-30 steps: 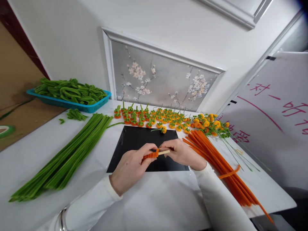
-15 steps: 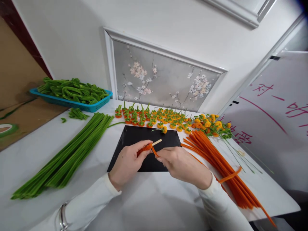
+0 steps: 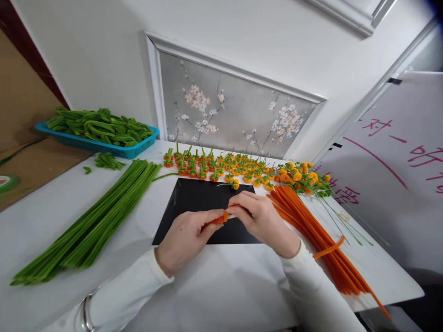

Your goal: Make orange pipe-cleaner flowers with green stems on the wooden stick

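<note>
My left hand point(image 3: 185, 237) is closed around a flat pale stick point(image 3: 231, 216) wound with an orange pipe cleaner point(image 3: 219, 220). Above the black mat point(image 3: 192, 198), my right hand point(image 3: 265, 222) meets it, thumb and fingers pinched on the pipe cleaner at the stick's free end. The right fingers cover most of that end. A single small yellow-orange flower point(image 3: 236, 184) with a green stem lies at the mat's far edge. To the right of my right hand lies a bundle of orange pipe cleaners point(image 3: 316, 237).
Green pipe cleaners point(image 3: 92, 226) lie in a long bundle at left. Behind them a blue basket point(image 3: 143, 147) holds bent green pieces, with short green offcuts point(image 3: 108, 161) beside it. Rows of small orange and yellow flower heads point(image 3: 226, 166) line the back; finished-looking stemmed flowers point(image 3: 304, 176) are heaped at right.
My right hand has moved up and a little right, from below the stick to over its free end, carrying the pipe cleaner round. My left hand keeps its grip; the view has shifted slightly.
</note>
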Demonstrator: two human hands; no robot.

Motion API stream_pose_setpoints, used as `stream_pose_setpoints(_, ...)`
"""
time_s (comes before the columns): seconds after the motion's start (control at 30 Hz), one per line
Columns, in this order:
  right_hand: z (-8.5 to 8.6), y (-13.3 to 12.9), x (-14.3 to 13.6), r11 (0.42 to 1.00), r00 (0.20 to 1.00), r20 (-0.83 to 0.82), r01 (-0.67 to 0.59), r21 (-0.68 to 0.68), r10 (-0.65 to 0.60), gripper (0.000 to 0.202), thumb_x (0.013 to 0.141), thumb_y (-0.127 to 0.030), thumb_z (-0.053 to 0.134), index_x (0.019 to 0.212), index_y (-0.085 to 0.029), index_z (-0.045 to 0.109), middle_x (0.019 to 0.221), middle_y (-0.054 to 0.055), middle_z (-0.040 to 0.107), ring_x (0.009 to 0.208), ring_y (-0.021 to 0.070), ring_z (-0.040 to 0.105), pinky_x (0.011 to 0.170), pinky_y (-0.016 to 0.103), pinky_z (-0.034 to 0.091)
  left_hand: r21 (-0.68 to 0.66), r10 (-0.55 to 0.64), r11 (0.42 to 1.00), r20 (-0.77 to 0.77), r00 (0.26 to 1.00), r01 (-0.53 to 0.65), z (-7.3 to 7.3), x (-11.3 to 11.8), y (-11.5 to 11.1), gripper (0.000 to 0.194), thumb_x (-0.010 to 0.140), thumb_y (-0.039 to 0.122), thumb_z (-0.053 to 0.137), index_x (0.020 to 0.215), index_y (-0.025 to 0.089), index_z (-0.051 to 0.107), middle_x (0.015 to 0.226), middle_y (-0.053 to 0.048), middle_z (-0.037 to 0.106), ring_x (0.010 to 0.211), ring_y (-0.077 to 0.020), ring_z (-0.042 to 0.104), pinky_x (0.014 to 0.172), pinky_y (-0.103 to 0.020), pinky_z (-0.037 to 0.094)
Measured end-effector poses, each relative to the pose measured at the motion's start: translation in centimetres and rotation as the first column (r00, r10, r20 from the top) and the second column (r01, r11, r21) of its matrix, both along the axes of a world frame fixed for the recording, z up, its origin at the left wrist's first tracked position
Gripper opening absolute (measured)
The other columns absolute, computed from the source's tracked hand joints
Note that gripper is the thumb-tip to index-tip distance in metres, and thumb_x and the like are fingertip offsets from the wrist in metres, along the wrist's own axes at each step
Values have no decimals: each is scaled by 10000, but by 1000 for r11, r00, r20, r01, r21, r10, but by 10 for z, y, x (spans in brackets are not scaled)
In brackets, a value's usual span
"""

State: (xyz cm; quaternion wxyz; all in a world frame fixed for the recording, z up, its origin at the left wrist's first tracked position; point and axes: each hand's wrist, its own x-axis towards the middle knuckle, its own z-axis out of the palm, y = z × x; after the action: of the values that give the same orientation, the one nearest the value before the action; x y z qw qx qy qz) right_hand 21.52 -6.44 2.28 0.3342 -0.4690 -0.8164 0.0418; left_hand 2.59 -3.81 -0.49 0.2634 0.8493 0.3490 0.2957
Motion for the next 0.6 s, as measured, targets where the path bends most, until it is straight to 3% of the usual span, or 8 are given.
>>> stream_pose_setpoints(0.17, -1, 5, 4, 998, 989, -142, -44, -35, 39, 113, 881, -226, 552, 815, -193, 638, 742, 5, 630, 661, 114, 569, 628, 214, 428, -82, -39, 996, 91, 995, 46, -1, 2, -1, 287, 862, 320, 495, 978, 182, 717, 776, -21, 716, 642, -152, 618, 573, -219, 462)
stream_pose_setpoints(0.43, -5, 10, 12, 976, 992, -112, -76, -202, 54, 151, 885, -235, 531, 810, -182, 650, 705, -15, 624, 615, 93, 525, 581, 197, 384, -58, -42, 997, 79, 996, 46, 3, 2, -3, 295, 851, 353, 491, 783, 200, 734, 602, 16, 640, 526, -113, 532, 489, -197, 386)
stream_pose_setpoints(0.6, -9, 12, 18, 934, 989, -107, -130, -332, 100, 197, 886, -207, 495, 774, -166, 652, 636, -29, 572, 571, 80, 462, 526, 180, 342, -52, 11, 999, 120, 993, -5, -1, 3, -3, 278, 844, 334, 502, 821, 189, 738, 686, -4, 684, 564, -126, 567, 493, -203, 405)
